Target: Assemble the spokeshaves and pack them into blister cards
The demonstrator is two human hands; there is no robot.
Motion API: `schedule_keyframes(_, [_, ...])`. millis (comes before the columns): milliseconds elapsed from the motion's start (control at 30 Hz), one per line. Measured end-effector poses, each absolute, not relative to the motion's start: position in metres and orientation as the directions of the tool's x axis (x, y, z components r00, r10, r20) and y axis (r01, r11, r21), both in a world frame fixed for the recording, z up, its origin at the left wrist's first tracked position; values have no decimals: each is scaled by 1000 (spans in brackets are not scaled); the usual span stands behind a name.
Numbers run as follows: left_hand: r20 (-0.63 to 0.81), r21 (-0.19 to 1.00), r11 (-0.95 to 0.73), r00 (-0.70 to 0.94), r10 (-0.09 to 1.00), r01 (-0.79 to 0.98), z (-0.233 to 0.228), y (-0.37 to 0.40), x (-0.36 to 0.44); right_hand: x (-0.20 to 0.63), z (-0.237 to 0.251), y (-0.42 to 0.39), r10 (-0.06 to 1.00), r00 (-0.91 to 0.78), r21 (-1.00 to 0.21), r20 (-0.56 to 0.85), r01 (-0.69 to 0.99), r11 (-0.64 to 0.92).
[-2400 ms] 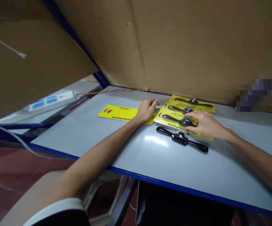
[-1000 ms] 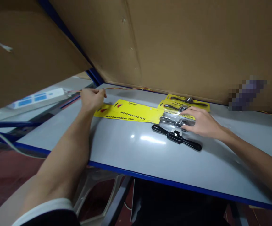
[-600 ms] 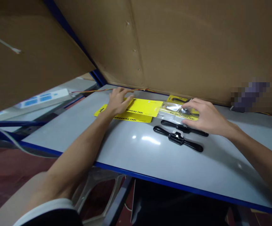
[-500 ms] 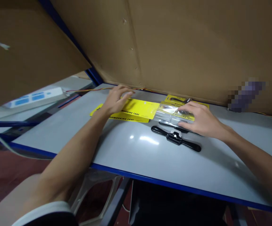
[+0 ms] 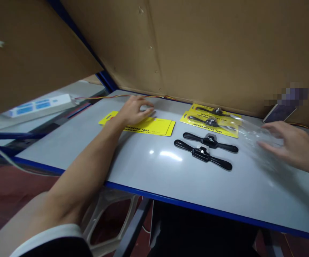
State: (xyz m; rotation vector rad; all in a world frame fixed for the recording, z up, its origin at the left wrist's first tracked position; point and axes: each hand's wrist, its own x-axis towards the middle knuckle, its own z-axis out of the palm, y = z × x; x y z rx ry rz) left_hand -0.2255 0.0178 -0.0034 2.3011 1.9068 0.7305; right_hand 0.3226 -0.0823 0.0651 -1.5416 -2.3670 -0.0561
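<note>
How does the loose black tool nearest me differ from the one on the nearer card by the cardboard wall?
The loose tool lies directly on the table; the carded tool lies on a yellow card. The loose tool is nearer you; the carded tool is nearer the cardboard wall. Both have two dark handles.

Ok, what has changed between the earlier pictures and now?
The right hand moved right, taking clear plastic. A second tool now lies bare; its yellow card went left. The left hand sits farther left. The front tool and two rear packs stayed put.
</note>
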Motion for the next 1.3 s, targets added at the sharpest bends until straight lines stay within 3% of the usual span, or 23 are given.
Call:
schedule_keyframes(133, [345, 357, -262, 134, 929, 896, -4, 27, -207, 368, 52, -100, 951, -196, -141, 240, 962, 234])
schedule_keyframes(300, [297, 344, -487, 399, 867, 803, -8, 29, -150, 381, 23, -104, 945, -308, -151, 108, 935, 322])
schedule_keyframes(500, [140, 274, -576, 560, 816, 770, -20, 33, -104, 398, 16, -84, 916, -328, 46, 229, 944, 326])
schedule_keyframes(700, [226, 319, -632, 590, 775, 707, -21, 37, -105, 345, 33, -56, 868, -353, 117, 348, 935, 334])
schedule_keyframes(867, [394, 369, -636, 506, 767, 677, 1, 19, -108, 264, 44, -25, 845, -443, -92, 300, 868, 488])
schedule_keyframes(1000, [539, 377, -654, 418, 731, 656, 10, 3, -107, 219, 42, -1, 723, -593, -180, 353, 716, 675])
schedule_keyframes(1167, [598, 426, -675, 373, 710, 602, 7, -6, -104, 191, 33, 11, 784, -549, -311, 291, 720, 620])
schedule_keyframes(1233, [626, 500, -651, 281, 727, 571, 7, -6, -99, 188, 35, 9, 781, -523, -339, 342, 706, 622])
schedule_keyframes(1300, [608, 681, -585, 106, 787, 442, 8, -4, -91, 188, 40, 7, 751, -507, -336, 423, 682, 650])
